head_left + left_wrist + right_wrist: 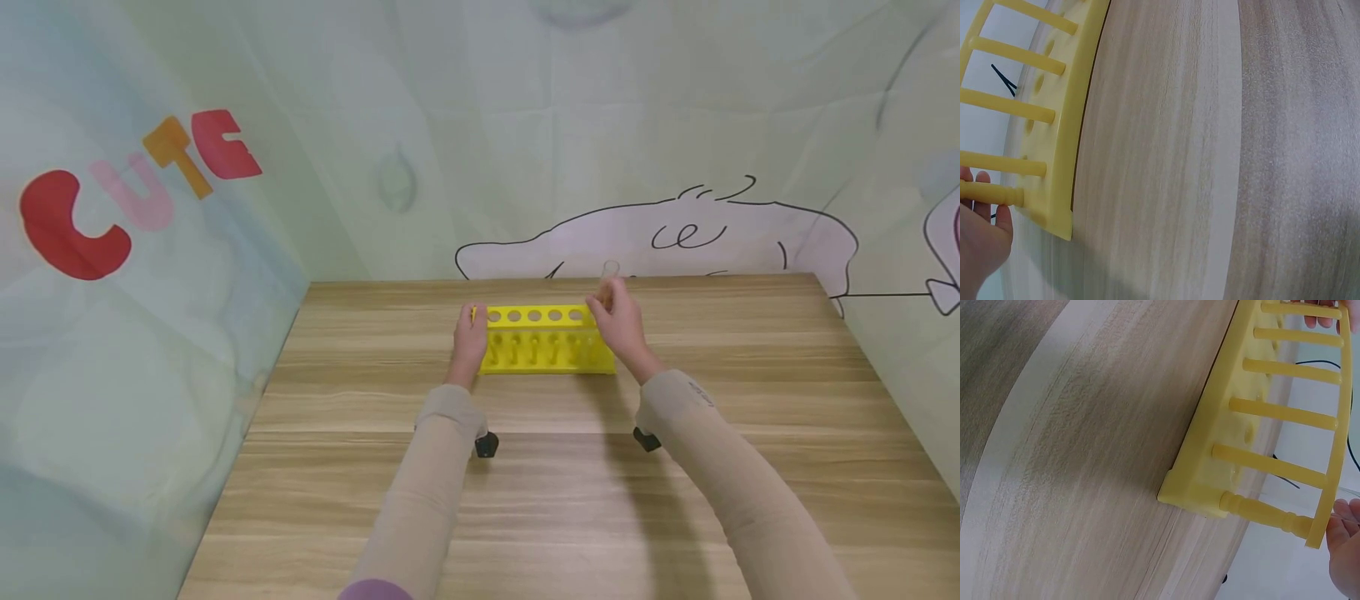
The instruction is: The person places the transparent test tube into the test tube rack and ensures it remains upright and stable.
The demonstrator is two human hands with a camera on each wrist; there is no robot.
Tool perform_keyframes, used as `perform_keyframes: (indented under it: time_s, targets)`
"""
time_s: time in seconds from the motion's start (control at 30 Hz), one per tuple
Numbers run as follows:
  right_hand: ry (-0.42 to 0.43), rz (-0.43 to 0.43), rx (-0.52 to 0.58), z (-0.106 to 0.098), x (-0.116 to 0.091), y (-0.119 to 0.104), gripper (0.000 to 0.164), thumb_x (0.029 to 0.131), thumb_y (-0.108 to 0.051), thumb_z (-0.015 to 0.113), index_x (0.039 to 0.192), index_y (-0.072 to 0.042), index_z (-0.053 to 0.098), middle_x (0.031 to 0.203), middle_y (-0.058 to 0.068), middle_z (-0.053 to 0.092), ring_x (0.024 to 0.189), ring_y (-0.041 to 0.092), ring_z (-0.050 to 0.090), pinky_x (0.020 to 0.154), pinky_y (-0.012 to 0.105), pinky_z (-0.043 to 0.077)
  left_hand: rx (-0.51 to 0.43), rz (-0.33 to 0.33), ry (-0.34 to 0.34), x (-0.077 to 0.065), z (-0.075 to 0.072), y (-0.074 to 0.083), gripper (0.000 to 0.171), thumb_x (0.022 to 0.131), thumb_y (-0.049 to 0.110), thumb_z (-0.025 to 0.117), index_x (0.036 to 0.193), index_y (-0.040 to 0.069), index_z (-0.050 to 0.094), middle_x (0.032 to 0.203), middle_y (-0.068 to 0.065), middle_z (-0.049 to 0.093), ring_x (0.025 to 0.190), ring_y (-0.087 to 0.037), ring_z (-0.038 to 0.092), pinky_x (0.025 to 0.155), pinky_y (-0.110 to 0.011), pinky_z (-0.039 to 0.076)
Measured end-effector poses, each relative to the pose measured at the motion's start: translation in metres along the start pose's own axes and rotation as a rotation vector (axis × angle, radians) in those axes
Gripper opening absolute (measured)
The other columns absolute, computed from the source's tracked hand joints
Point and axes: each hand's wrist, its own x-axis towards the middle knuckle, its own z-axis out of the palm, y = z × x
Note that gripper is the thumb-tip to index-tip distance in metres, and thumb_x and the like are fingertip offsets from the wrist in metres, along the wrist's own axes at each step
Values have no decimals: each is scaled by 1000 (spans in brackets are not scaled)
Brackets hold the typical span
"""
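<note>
A yellow test tube rack stands upright on the wooden table, with a row of round holes along its top bar and pegs behind its front. My left hand holds the rack's left end; in the left wrist view its fingers curl round the end post. At the right end, my right hand pinches a clear test tube, whose rounded end sticks up above the fingers. The tube's lower part is hidden by the hand in the head view. From the right wrist, the right hand shows beside the rack's top bar.
The wood-grain table stretches in front of the rack. Behind it and at the sides hang pale printed cloths, one with coloured letters. Dark cables show beyond the rack in the right wrist view.
</note>
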Motion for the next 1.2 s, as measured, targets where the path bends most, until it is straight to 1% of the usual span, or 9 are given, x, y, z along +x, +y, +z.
perform_keyframes:
  time_s: [0.2,0.3,0.43,0.53,0.67,0.93,1.2]
  targets:
    - [-15,20,9,-1,0,-1,21,90,-20,49,103,-7,39,84,9,45,74,21,41,62,28,39,0,-7,3,0,0,0,30,94,36,33,108,13,45,115,-8,49,107,-24,43,93,-41,36]
    - [-21,32,22,-2,0,-2,25,90,-19,50,109,-6,39,90,11,49,79,23,44,69,31,41,8,-12,1,0,0,1,32,94,37,32,109,13,45,117,-8,49,108,-24,43,94,-41,35]
    - [-29,43,37,-4,0,-3,32,89,-18,51,115,-5,38,95,12,51,89,25,48,82,37,43,4,-20,-11,1,0,1,35,94,41,31,112,14,44,120,-7,48,111,-23,42,96,-41,35]
    - [-33,40,50,-6,0,-3,36,88,-18,53,118,-3,38,95,13,51,91,26,48,86,40,42,-7,-25,-18,1,0,0,36,94,42,30,113,15,44,122,-6,47,112,-22,41,97,-41,34]
    - [-34,39,58,-6,-1,-2,38,86,-17,55,118,-4,38,95,13,51,92,27,49,87,40,42,-11,-24,-21,1,0,-1,37,94,42,31,114,14,44,121,-6,47,111,-22,41,97,-41,33]
    - [-37,25,61,-8,-2,-3,41,84,-16,59,117,-3,38,102,15,52,97,28,49,90,39,41,-21,-23,-29,1,-1,-1,38,93,44,30,114,16,44,121,-4,47,110,-20,41,96,-40,34]
    - [-31,-5,52,-11,-5,-3,41,83,-16,59,116,-3,38,99,14,49,96,27,47,89,39,41,0,-25,-17,2,0,-2,34,93,42,30,112,17,44,120,-4,48,110,-21,42,96,-41,34]
